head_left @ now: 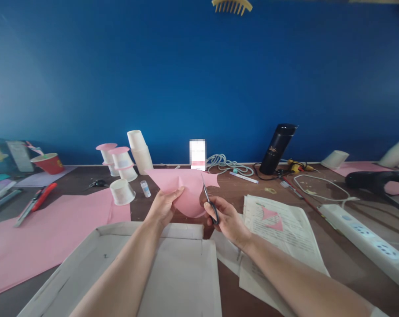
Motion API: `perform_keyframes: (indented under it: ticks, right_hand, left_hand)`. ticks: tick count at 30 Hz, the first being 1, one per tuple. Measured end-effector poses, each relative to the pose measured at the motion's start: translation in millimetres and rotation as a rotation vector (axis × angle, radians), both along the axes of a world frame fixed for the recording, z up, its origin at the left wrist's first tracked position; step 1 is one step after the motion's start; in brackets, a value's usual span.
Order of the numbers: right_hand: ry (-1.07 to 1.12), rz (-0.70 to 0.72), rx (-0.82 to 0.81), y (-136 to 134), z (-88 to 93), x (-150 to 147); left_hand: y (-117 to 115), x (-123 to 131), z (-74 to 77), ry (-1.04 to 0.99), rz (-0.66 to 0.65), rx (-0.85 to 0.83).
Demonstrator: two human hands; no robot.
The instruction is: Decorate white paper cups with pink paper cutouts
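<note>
A sheet of pink paper is held up over the table, its lower edge cut in a curve. My left hand pinches it, thumb on top, at the lower left. My right hand grips dark-handled scissors, whose blades point up and away at the paper's right side. A jagged strip of the paper sticks out right of the blades. Fingers under the sheet are partly hidden. Below my hands lies a white cardboard box lid.
Pink sheets with a red utility knife lie left. Paper cups, some with pink discs, and a glue stick stand behind. To the right are printed pages with pink scraps, a black flask and a power strip.
</note>
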State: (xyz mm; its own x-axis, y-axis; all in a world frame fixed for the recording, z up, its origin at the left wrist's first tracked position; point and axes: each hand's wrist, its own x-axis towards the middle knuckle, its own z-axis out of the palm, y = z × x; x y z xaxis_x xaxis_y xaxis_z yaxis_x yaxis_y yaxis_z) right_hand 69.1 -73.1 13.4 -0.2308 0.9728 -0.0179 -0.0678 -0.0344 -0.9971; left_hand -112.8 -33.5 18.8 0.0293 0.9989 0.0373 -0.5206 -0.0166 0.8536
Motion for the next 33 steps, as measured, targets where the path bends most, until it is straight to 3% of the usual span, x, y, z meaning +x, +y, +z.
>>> perform_keyframes:
  ticks: [23, 33]
  right_hand:
    - [-0.062, 0.014, 0.035, 2.1, -3.0, 2.8]
    - [-0.043, 0.048, -0.005, 3.0, -0.5, 3.1]
  left_hand:
    - [5.9, -4.8, -6.0, -0.008, 0.053, -0.012]
    - [3.9, -7.8, -2.4, 0.042, 0.015, -0.035]
